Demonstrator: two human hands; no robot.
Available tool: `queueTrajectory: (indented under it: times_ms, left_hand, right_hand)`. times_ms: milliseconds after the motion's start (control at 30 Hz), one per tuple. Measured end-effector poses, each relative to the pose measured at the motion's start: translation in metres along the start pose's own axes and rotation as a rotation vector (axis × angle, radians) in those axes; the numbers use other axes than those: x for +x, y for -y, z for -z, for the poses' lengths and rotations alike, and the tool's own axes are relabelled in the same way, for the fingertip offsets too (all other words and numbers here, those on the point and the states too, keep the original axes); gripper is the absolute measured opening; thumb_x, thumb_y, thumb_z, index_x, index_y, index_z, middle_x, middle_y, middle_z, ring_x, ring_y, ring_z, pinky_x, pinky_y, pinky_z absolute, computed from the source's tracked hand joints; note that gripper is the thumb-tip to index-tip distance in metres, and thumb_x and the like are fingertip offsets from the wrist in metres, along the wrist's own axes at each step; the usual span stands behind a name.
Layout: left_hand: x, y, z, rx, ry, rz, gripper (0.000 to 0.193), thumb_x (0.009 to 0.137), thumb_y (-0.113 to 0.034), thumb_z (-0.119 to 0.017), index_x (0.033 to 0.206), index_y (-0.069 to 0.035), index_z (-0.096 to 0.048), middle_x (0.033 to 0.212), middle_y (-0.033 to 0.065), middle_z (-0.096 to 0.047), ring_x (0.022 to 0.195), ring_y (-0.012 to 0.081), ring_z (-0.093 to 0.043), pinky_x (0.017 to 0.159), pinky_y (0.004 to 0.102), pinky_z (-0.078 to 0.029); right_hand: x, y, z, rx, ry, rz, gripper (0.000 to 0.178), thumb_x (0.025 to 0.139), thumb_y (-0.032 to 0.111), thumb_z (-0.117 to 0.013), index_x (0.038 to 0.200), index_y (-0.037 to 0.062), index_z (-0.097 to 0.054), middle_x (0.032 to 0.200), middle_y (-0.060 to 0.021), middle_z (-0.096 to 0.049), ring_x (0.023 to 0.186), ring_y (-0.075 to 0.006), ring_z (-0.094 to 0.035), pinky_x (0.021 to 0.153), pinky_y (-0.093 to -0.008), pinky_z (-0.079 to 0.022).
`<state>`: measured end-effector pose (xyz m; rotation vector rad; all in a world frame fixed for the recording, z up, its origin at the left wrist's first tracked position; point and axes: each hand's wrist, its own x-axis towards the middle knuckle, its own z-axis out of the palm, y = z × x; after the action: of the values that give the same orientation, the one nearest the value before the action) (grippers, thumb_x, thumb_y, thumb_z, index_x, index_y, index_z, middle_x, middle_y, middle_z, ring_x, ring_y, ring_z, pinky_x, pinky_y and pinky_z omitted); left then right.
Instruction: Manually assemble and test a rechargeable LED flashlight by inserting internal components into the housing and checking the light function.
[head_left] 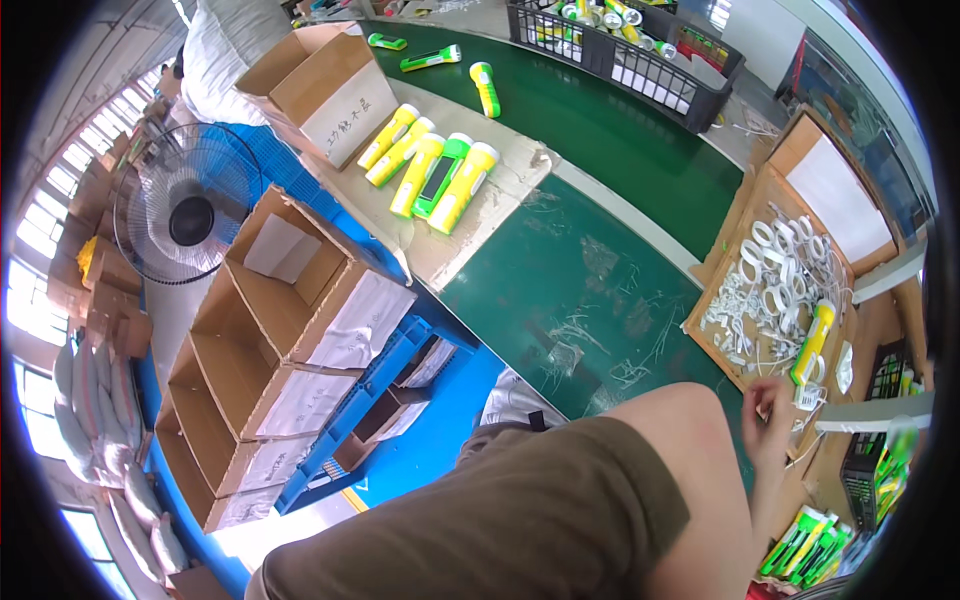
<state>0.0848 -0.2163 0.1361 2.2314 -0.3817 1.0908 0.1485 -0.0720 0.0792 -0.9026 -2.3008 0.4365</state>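
My right hand (pixel 767 418) is at the right, by the near edge of a wooden tray (pixel 722 352). Its fingers are curled in; what they hold, if anything, I cannot make out. Just past the fingertips a yellow flashlight (pixel 815 340) with a green end leans over the tray, beside a small white plug-like piece (pixel 808 396). White coiled cords (pixel 775 270) and small white parts fill the tray. A bent bare limb in olive cloth (pixel 480 520) covers the lower middle and hides part of my right forearm. My left hand does not show.
Several yellow and green flashlights (pixel 412 180) lie on cardboard at the bench's far left. A black crate (pixel 620 65) of flashlights stands at the back. Divided cardboard boxes (pixel 235 385) and a fan (pixel 190 215) are left. More flashlights (pixel 805 545) lie lower right.
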Motion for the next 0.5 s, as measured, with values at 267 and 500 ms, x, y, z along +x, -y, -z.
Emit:
queueTrajectory:
  times_ms: [267,500]
  left_hand:
    - [-0.08,-0.055,0.092,-0.171,0.236,0.423,0.04,0.093,-0.042,-0.055,0.087,-0.004,-0.069,0.08,0.0153,-0.067,0.079,0.0341,-0.065,0.068,0.0419,-0.05]
    - [-0.166,-0.199,0.168,-0.58,-0.071,0.404,0.038,0.088,-0.045,-0.065,0.093,-0.007,-0.068,0.102,0.0084,-0.064,0.097,0.0248,-0.06,0.084,0.0445,-0.045]
  right_hand:
    - [-0.038,0.039,0.028,0.031,0.0,-0.224,0.031,0.076,-0.011,-0.065,0.075,0.0046,-0.039,0.087,-0.0104,-0.059,0.065,-0.0176,-0.051,0.057,-0.0281,-0.037]
    - [-0.001,0.118,0.16,0.422,0.996,-0.134,0.021,0.067,-0.004,-0.07,0.074,0.0054,-0.052,0.091,-0.0118,-0.066,0.076,-0.0256,-0.063,0.064,-0.0303,-0.048]
